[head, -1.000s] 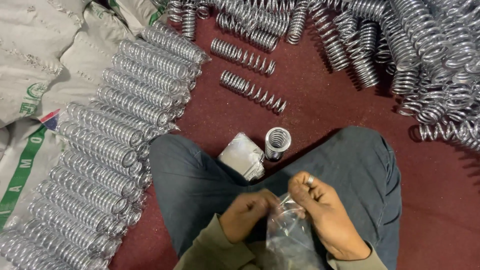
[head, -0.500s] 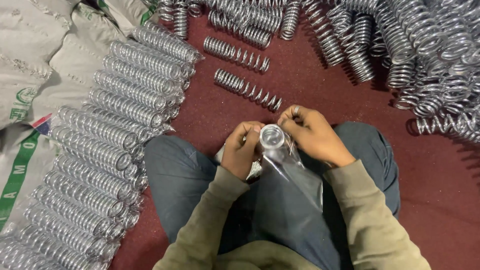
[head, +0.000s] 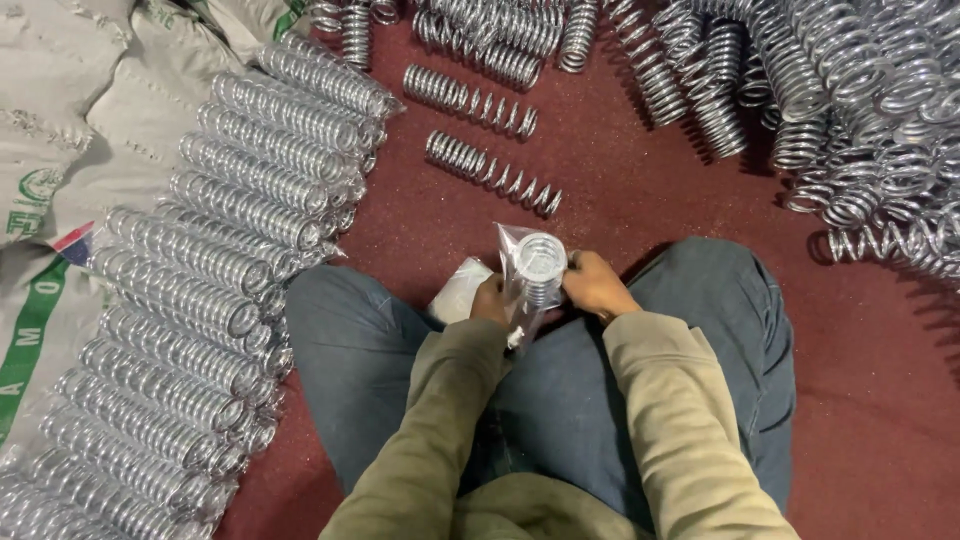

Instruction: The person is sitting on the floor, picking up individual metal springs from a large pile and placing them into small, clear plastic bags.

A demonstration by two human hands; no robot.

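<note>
I sit cross-legged on a dark red floor. A shiny metal coil spring (head: 540, 265) stands upright between my knees, with a clear plastic bag (head: 522, 300) drawn down around it. My left hand (head: 489, 299) grips the bag on the spring's left side. My right hand (head: 594, 284) grips the bag on the spring's right side. A white stack of folded plastic bags (head: 458, 290) lies just left of my left hand.
A stacked row of bagged springs (head: 210, 300) runs along my left, beside grey woven sacks (head: 70, 130). Two loose springs (head: 492, 172) lie ahead, and a big heap of bare springs (head: 850, 110) fills the upper right.
My hands went from opening the bag over my lap to reaching forward, and the bag now covers the upright spring further down.
</note>
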